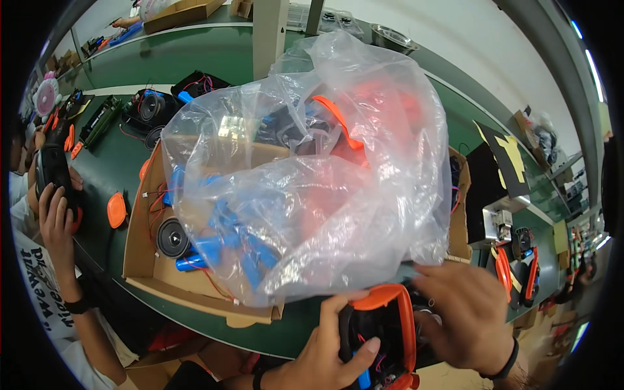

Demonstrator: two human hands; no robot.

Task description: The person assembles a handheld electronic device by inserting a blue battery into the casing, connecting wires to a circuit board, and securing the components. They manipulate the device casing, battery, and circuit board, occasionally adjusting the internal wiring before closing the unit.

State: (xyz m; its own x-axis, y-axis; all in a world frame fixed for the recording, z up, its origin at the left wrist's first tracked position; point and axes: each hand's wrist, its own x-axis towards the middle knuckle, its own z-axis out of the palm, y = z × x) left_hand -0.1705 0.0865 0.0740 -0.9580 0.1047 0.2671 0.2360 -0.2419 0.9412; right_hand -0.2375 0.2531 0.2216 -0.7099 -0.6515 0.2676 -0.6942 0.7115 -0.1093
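Near the table's front edge, my left hand is closed around a black-and-orange speaker housing. Its thumb lies over the open interior, where a blue battery pack and thin coloured wires show. At the housing's right side, my right hand has its fingers curled in and slightly blurred; what they hold there is mostly hidden. Just beyond both hands, a big clear plastic bag with orange-red parts inside lies over a cardboard box. Blue battery packs and a round black speaker sit in the box.
On the left, another person's hands hold a black device. An orange cover lies on the green table between that person and the box. To the right stand a black box-shaped fixture and orange-black housing parts.
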